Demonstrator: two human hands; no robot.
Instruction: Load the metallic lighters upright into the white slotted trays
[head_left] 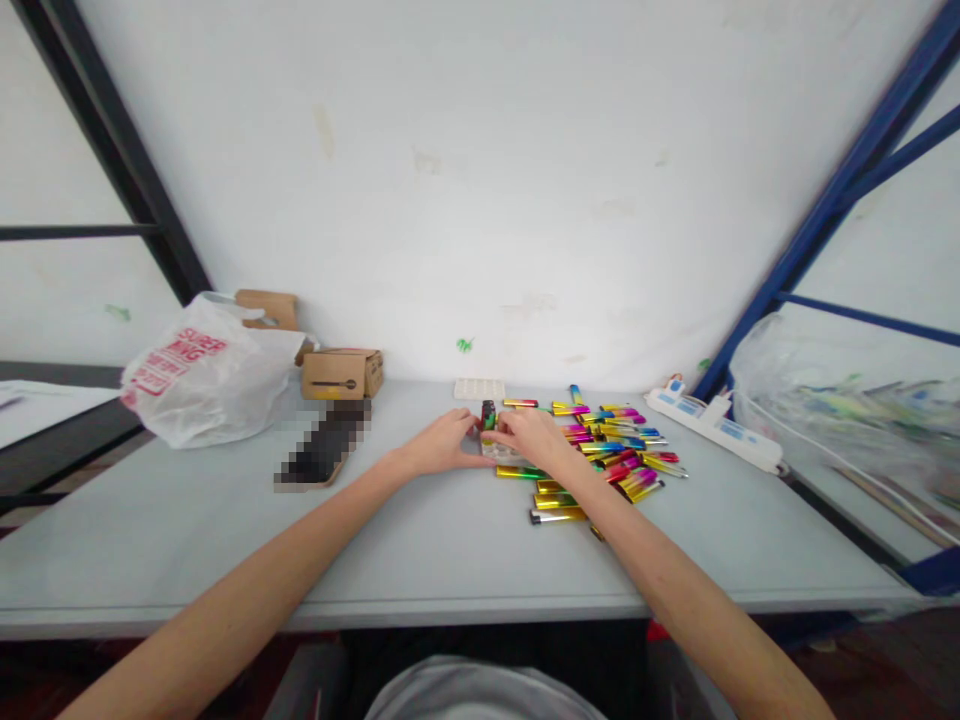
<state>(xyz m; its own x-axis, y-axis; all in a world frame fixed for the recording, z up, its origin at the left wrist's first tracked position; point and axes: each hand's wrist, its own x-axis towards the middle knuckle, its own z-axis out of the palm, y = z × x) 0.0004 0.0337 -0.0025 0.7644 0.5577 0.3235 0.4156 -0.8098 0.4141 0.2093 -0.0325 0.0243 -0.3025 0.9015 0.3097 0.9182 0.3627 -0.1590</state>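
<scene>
A small whitish tray [491,449] sits on the table between my hands, with a dark-topped cigarette lighter [489,414] standing upright in it. My left hand [448,441] grips the tray's left side, thumb low along the front edge and fingertips by the lighter. Over the tray's right side, my right hand [534,438] has its fingers bent inward; what is between its fingertips is hidden. Around and beyond my right hand lies a loose spread of shiny lighters [600,447] in gold, pink, blue and red.
Behind the tray lies a pale slotted tray [480,388]. To the left are a phone [326,445], a cardboard box [343,374] and a white plastic bag [214,370]. A power strip [716,428] runs along the right, near a clear plastic bag [832,390].
</scene>
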